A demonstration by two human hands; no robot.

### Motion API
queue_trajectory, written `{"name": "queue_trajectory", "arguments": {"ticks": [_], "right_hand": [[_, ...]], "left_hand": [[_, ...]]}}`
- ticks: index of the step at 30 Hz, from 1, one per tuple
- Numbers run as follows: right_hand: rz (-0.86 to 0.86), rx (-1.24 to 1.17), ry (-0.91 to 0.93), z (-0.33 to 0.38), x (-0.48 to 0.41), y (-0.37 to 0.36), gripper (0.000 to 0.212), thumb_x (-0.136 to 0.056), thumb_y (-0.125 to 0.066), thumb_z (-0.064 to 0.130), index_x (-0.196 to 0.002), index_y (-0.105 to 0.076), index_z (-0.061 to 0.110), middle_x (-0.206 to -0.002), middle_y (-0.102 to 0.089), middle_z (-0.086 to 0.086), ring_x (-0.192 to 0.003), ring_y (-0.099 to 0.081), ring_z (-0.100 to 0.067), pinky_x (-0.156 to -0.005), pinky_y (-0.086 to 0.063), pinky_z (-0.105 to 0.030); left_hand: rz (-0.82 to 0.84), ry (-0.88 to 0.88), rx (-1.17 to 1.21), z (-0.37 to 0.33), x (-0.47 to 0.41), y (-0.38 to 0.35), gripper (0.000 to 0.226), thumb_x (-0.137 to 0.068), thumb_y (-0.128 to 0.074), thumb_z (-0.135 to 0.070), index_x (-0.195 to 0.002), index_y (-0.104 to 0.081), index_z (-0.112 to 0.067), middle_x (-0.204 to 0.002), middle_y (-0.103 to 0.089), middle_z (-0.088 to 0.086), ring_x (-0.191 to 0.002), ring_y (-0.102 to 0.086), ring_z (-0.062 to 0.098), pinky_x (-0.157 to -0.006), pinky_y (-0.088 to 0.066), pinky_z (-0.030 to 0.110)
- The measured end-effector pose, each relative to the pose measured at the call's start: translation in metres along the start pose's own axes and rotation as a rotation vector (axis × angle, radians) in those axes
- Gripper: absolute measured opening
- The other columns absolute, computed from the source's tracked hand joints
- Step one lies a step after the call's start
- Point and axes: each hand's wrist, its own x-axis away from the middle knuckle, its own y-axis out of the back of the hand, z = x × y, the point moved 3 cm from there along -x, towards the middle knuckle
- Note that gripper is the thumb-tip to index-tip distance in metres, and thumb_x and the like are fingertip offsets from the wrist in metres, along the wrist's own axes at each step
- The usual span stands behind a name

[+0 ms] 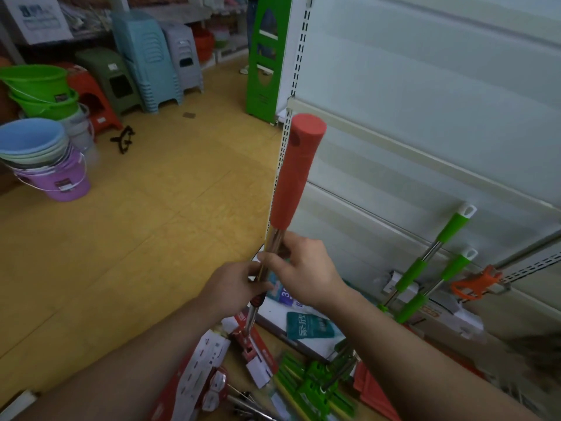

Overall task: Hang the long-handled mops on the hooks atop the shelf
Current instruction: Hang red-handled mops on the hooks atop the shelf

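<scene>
A long-handled mop with a red foam grip (293, 168) on a shiny metal pole stands almost upright in front of me. My left hand (235, 287) and my right hand (303, 268) both grip the pole just below the red grip, the right one slightly higher. The mop's lower end runs down among packaged goods on the floor. Two green-handled mops (437, 256) lean against the white shelf back panel (425, 86) at the right. No hooks show in this view.
Stacked buckets (45, 153) and plastic stools (145, 62) stand at the left on the yellow floor. A green end panel (264, 56) closes the shelf's far side. Green mop heads (315, 384), red packages and boxes lie near my feet. An orange hanger (476, 284) sits at right.
</scene>
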Motion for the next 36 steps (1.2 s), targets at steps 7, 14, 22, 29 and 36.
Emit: {"name": "queue_trajectory", "arguments": {"ticks": [7, 14, 22, 29, 36], "right_hand": [[-0.060, -0.009, 0.040, 0.016, -0.005, 0.034, 0.026, -0.095, -0.066, 0.040, -0.092, -0.068, 0.015, -0.079, -0.070, -0.001, -0.070, -0.064, -0.015, -0.057, -0.043, -0.021], [-0.113, -0.053, 0.055, 0.027, -0.002, 0.069, 0.026, -0.095, -0.066, 0.041, -0.091, -0.069, 0.016, -0.068, -0.063, 0.008, -0.058, -0.056, -0.004, -0.055, -0.040, -0.016], [-0.196, -0.179, 0.081, 0.048, -0.003, 0.100, 0.021, -0.093, -0.067, 0.039, -0.095, -0.071, 0.018, -0.078, -0.072, -0.002, -0.074, -0.069, -0.020, -0.072, -0.060, -0.046], [-0.286, -0.250, 0.084, 0.066, -0.001, 0.128, 0.019, -0.090, -0.068, 0.043, -0.095, -0.072, 0.025, -0.093, -0.077, -0.008, -0.090, -0.073, -0.028, -0.078, -0.060, -0.057], [-0.341, -0.302, 0.090, 0.081, -0.003, 0.155, 0.011, -0.096, -0.070, 0.030, -0.086, -0.070, 0.036, -0.095, -0.079, -0.002, -0.093, -0.075, -0.021, -0.086, -0.060, -0.055]], "left_hand": [[-0.058, -0.014, -0.022, -0.030, 0.001, 0.015, 0.011, -0.086, -0.066, -0.055, -0.087, -0.064, -0.045, -0.084, -0.071, -0.018, -0.068, -0.062, 0.002, -0.059, -0.047, 0.028], [-0.081, -0.086, 0.072, -0.058, 0.002, 0.027, 0.021, -0.084, -0.067, -0.057, -0.099, -0.067, -0.042, -0.093, -0.068, -0.028, -0.082, -0.065, 0.000, -0.074, -0.055, 0.032], [-0.067, -0.214, 0.349, -0.084, 0.001, 0.034, 0.008, -0.086, -0.076, -0.037, -0.089, -0.069, -0.035, -0.094, -0.073, -0.020, -0.092, -0.066, -0.001, -0.078, -0.048, 0.023], [-0.014, -0.223, 0.491, -0.090, -0.003, 0.034, 0.021, -0.084, -0.079, -0.024, -0.103, -0.071, -0.029, -0.094, -0.075, -0.011, -0.095, -0.069, 0.003, -0.078, -0.049, 0.012], [-0.012, -0.172, 0.412, -0.089, -0.013, 0.031, 0.027, -0.086, -0.076, -0.024, -0.111, -0.070, -0.033, -0.105, -0.076, -0.013, -0.103, -0.068, 0.001, -0.098, -0.054, 0.032]]}}
